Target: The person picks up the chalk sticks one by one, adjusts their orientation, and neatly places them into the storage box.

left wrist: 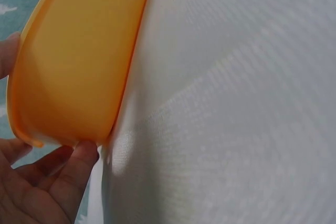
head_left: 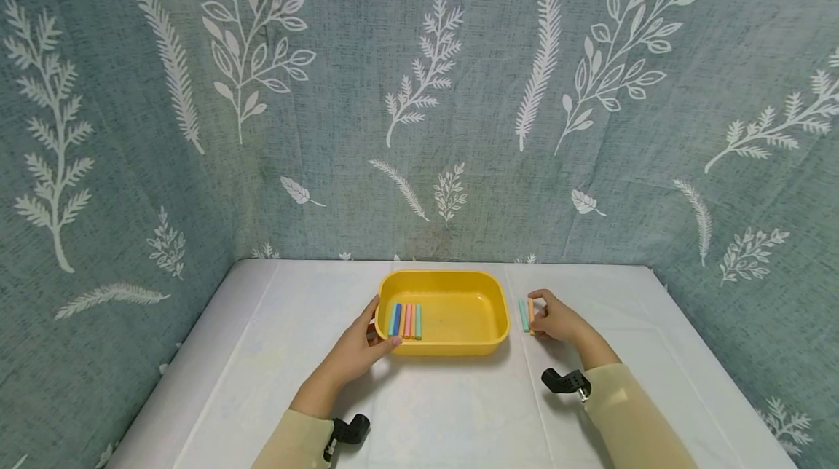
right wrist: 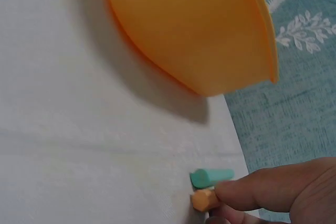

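A yellow plastic tub (head_left: 459, 320) sits on the white-covered table, its left end gripped by my left hand (head_left: 354, 349) with the thumb over the near rim. Inside, along the tub's left side, several chalk sticks (head_left: 408, 321) lie side by side in blue, orange, pink and green shades. To the right of the tub, my right hand (head_left: 562, 322) pinches an orange chalk stick (right wrist: 202, 201) between thumb and fingers, low at the table surface. Close beside that stick lies a green one (right wrist: 215, 177). The fingers partly cover the orange stick.
The white tablecloth (head_left: 452, 411) has creases running front to back. Behind and at both sides hangs a blue-green leaf-patterned curtain (head_left: 341, 127). A black wrist camera mount (head_left: 566, 381) sits by the right sleeve, another (head_left: 350, 431) by the left.
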`<action>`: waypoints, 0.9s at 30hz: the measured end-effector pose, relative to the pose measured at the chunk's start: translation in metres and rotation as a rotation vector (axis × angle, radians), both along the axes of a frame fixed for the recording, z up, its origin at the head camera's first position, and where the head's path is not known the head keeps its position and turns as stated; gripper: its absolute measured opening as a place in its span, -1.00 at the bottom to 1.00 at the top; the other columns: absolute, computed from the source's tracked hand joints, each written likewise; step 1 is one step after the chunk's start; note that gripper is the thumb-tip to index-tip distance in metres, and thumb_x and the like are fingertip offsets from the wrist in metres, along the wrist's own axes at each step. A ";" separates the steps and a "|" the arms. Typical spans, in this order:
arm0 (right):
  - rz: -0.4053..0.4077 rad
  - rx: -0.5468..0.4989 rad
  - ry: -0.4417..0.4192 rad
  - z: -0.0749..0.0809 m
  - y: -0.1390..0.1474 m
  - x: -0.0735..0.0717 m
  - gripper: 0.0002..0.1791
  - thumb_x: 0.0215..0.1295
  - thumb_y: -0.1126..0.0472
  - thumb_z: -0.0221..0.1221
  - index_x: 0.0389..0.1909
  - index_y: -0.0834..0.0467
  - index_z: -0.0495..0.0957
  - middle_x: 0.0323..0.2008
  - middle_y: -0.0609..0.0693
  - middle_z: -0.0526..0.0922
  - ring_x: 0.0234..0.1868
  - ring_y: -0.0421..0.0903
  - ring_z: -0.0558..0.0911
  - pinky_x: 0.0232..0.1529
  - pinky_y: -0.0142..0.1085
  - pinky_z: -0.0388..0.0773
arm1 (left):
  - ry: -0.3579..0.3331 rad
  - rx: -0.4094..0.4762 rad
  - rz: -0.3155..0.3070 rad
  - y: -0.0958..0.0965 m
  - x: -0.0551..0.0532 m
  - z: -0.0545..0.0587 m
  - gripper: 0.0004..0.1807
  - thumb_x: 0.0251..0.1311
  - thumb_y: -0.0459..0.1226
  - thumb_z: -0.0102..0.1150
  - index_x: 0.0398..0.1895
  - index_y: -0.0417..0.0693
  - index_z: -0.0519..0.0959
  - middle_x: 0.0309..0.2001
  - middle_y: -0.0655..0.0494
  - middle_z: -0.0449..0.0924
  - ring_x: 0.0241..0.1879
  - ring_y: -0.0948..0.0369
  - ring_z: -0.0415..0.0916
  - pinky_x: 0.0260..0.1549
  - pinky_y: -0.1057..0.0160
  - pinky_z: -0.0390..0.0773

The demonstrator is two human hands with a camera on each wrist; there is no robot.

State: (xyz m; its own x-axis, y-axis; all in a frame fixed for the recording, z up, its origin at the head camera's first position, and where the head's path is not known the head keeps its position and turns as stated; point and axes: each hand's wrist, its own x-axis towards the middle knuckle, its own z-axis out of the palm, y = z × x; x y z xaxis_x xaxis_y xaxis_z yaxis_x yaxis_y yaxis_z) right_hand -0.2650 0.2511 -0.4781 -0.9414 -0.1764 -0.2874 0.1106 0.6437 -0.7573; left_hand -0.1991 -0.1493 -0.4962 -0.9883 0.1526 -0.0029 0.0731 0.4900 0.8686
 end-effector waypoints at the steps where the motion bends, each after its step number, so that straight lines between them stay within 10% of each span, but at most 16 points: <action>1: -0.015 0.004 0.007 -0.001 -0.001 0.000 -0.31 0.31 0.43 0.21 0.40 0.30 0.14 -0.38 0.10 0.45 -0.46 -0.07 0.49 -0.41 -0.29 0.55 | 0.000 0.000 0.001 0.000 0.000 0.000 0.08 0.24 -0.01 0.37 0.63 -0.03 -0.10 0.51 -0.16 0.14 0.31 -0.08 0.40 0.24 0.00 0.47; 27: -0.131 -0.180 0.083 0.016 -0.001 0.023 -0.27 0.26 0.43 0.14 0.45 0.29 0.15 -0.26 0.17 0.48 -0.36 -0.04 0.58 -0.31 -0.21 0.65 | 0.007 -0.014 -0.002 -0.001 0.001 -0.002 0.09 0.21 0.00 0.39 0.63 -0.01 -0.10 0.52 -0.12 0.12 0.31 -0.05 0.41 0.23 0.03 0.48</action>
State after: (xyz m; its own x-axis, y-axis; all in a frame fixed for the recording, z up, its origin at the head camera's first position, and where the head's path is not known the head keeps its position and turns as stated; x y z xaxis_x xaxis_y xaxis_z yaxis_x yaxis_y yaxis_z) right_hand -0.2424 0.2498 -0.4621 -0.9788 -0.0924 -0.1828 0.1166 0.4821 -0.8683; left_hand -0.1985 -0.1505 -0.4986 -0.9879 0.1549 0.0022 0.0806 0.5018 0.8612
